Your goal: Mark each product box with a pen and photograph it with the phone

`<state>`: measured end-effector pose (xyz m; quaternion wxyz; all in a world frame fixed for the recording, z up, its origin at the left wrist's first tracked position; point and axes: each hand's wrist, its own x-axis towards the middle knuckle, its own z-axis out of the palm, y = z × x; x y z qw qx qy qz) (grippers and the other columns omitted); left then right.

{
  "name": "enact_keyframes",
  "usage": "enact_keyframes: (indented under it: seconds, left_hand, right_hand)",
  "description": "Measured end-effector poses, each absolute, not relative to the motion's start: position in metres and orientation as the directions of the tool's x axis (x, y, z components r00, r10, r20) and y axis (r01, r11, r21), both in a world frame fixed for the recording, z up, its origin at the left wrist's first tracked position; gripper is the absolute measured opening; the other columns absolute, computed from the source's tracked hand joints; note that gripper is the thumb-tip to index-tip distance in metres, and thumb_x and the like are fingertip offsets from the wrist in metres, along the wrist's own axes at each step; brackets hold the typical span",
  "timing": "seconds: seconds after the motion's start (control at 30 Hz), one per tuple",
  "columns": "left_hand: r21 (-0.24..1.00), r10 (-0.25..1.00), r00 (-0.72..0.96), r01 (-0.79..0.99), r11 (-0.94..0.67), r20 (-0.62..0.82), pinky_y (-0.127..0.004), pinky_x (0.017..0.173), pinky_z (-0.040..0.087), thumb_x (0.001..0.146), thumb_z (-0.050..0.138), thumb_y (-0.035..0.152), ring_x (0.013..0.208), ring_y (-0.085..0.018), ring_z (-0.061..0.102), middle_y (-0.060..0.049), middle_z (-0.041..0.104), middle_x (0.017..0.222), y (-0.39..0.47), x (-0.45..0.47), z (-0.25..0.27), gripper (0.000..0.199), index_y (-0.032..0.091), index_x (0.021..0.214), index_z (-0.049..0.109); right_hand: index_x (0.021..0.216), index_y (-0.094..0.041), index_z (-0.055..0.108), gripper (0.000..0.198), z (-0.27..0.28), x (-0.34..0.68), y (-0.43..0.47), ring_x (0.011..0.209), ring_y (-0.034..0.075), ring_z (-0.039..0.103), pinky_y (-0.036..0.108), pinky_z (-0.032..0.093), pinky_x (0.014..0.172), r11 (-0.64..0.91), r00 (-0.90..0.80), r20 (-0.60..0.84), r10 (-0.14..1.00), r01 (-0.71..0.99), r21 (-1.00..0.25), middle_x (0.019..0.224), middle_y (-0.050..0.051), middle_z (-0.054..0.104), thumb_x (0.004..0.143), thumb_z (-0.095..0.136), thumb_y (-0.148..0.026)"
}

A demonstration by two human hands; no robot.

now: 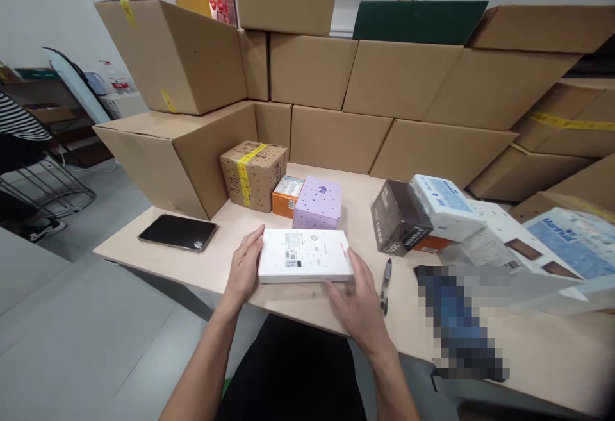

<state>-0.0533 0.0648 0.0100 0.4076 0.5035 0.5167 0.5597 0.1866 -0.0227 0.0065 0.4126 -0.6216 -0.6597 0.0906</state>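
Observation:
Between my two hands is a flat white box (pixel 307 255) with a printed label and small pictures on its top. My left hand (pixel 245 265) is closed against its left end, while my right hand (pixel 358 296) grips the right end, thumb at the near edge. Just behind the white box stands a lilac dotted box (pixel 318 200). An orange box (pixel 287 197) and a brown carton with yellow tape (pixel 254 174) are to its left. A pen (pixel 385 285) lies right of my right hand.
A black-screened phone (pixel 179 232) lies at the table's left. On the right are a dark brown box (pixel 400 218), blue-and-white tissue packs (pixel 444 202) and a blurred dark object (pixel 461 325). Stacked cardboard boxes (pixel 339 136) wall the back. Part of a seated person (pixel 22 116) shows far left.

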Motion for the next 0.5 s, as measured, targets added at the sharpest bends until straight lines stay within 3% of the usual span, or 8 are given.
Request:
enact_keyframes:
  seconds: [0.1, 0.23, 0.33, 0.5]
  left_hand:
    - [0.995, 0.987, -0.135, -0.034, -0.09, 0.085, -0.039, 0.115, 0.036, 0.084, 0.056, 0.033, 0.135, -0.027, 0.05, -0.009, 0.056, 0.145, 0.067, -0.058, 0.007, 0.047, 0.015, 0.127, 0.066]
    - [0.994, 0.993, -0.118, -0.103, -0.027, 0.015, -0.041, 0.114, 0.038, 0.081, 0.055, 0.031, 0.135, -0.029, 0.05, -0.011, 0.056, 0.145, 0.065, -0.057, 0.014, 0.051, 0.011, 0.128, 0.065]
    - [0.992, 0.993, -0.117, -0.122, -0.003, -0.012, -0.04, 0.116, 0.036, 0.082, 0.056, 0.03, 0.138, -0.028, 0.047, -0.01, 0.055, 0.145, 0.063, -0.056, 0.02, 0.052, 0.012, 0.13, 0.064]
    - [0.992, 0.987, -0.102, -0.012, -0.128, 0.126, -0.039, 0.118, 0.034, 0.092, 0.046, 0.041, 0.137, -0.026, 0.049, -0.007, 0.059, 0.141, 0.061, -0.056, 0.015, 0.048, 0.016, 0.129, 0.065]
  right_hand:
    - [0.155, -0.022, 0.021, 0.071, 0.008, 0.187, -0.023, 0.145, 0.029, 0.032, 0.054, 0.038, 0.114, 0.257, 0.028, 0.421, 0.907, 0.754, -0.604, 0.156, 0.015, 0.032, 0.093, 0.053, -0.032]
    - [0.152, -0.022, 0.029, 0.059, 0.008, 0.189, -0.022, 0.143, 0.025, 0.038, 0.051, 0.04, 0.114, 0.289, 0.049, 0.485, 0.873, 0.749, -0.596, 0.152, 0.014, 0.039, 0.095, 0.045, -0.019]
    - [0.148, -0.023, 0.037, 0.054, 0.007, 0.191, -0.022, 0.139, 0.024, 0.044, 0.05, 0.042, 0.112, 0.317, 0.068, 0.536, 0.841, 0.741, -0.593, 0.147, 0.013, 0.046, 0.095, 0.048, -0.021]
    - [0.144, -0.023, 0.043, 0.054, 0.003, 0.192, -0.026, 0.131, 0.026, 0.052, 0.05, 0.047, 0.106, 0.245, 0.228, 0.506, 0.832, 0.668, -0.703, 0.142, 0.012, 0.055, 0.092, 0.055, -0.031]
